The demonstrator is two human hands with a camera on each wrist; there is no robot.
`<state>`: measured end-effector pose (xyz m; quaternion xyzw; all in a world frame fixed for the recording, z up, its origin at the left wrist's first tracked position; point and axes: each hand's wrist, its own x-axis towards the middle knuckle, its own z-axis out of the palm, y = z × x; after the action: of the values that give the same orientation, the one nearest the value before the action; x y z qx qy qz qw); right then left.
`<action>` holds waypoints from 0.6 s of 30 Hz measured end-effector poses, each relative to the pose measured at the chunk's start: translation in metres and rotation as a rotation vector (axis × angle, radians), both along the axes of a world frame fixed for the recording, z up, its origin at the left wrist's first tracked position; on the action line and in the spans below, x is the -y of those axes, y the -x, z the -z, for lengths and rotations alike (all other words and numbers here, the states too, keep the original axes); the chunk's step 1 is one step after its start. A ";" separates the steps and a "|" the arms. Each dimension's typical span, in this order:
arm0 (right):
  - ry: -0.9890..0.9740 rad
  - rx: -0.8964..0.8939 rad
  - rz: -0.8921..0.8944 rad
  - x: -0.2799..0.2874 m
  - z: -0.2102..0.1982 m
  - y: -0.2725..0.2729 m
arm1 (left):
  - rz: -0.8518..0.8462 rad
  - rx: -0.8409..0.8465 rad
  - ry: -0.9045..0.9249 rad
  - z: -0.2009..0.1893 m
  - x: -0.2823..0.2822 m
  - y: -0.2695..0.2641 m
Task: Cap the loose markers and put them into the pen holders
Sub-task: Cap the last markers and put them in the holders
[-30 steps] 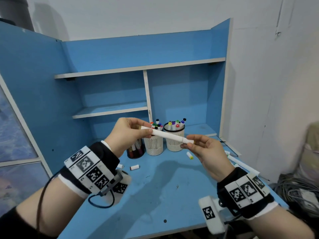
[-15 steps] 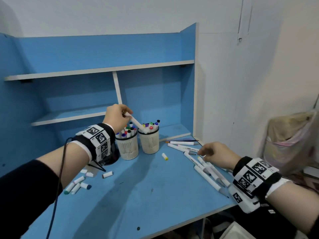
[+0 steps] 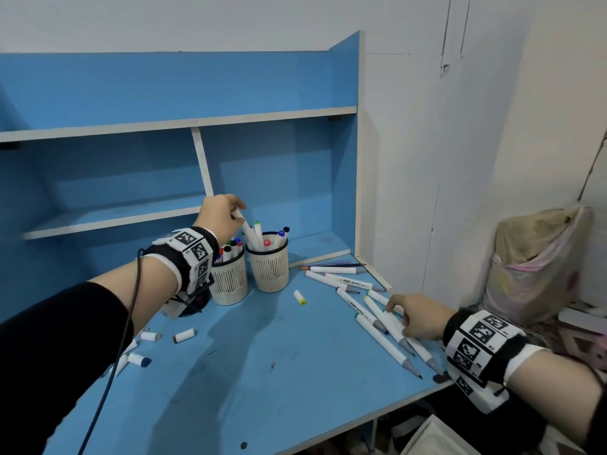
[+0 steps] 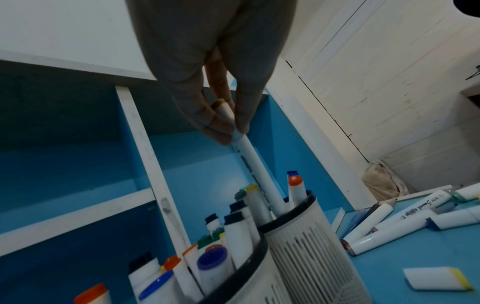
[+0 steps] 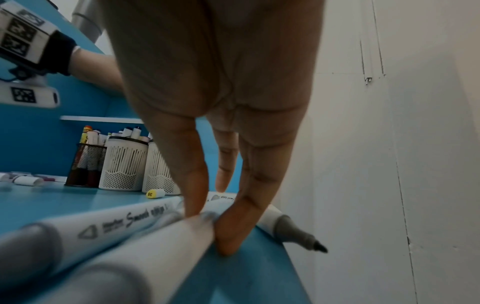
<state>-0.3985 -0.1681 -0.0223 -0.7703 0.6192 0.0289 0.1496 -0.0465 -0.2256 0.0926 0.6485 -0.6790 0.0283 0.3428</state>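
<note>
My left hand [image 3: 236, 214] pinches the top end of a capped white marker [image 3: 248, 232], tilted, with its lower end inside the right white pen holder [image 3: 267, 270]. The left wrist view shows the fingertips [image 4: 221, 133] round that marker [image 4: 257, 168] above the holder [image 4: 306, 246]. A second white holder [image 3: 228, 282] full of markers stands to its left. My right hand [image 3: 397, 318] lies on the loose uncapped markers [image 3: 382, 343] at the desk's right edge. In the right wrist view thumb and finger [image 5: 239, 226] pinch the end of one loose marker [image 5: 155, 246].
Loose caps lie on the blue desk [image 3: 262, 372]: a yellow-ended cap [image 3: 300, 297] near the holders and several caps [image 3: 184, 335] at the left. A black mesh holder [image 5: 85, 164] stands behind my left wrist. The shelf unit [image 3: 203, 119] and white wall [image 3: 427, 159] close in behind.
My right hand let go of the marker and dropped to the loose markers at the right. My left hand carried the marker to the right holder and lowered its end in.
</note>
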 end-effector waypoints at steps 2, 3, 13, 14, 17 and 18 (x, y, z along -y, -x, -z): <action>-0.030 -0.015 0.005 0.001 0.001 0.001 | 0.001 -0.006 -0.001 0.003 0.004 0.001; -0.037 -0.023 0.003 0.001 0.001 0.001 | 0.000 -0.011 -0.007 0.005 0.007 0.001; 0.049 0.209 0.112 0.004 0.000 0.000 | -0.046 0.205 -0.101 0.038 0.026 0.007; 0.071 0.267 0.114 0.003 -0.002 -0.002 | -0.051 0.255 -0.102 0.040 0.026 0.006; 0.120 0.489 0.106 -0.003 -0.009 -0.014 | -0.027 0.372 -0.102 0.044 0.026 0.004; 0.121 0.608 0.104 -0.007 -0.012 -0.020 | -0.016 0.388 -0.098 0.043 0.025 0.004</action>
<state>-0.3786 -0.1612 -0.0103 -0.7184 0.5853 -0.2473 0.2831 -0.0505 -0.2504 0.0492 0.6521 -0.7278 0.1225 0.1734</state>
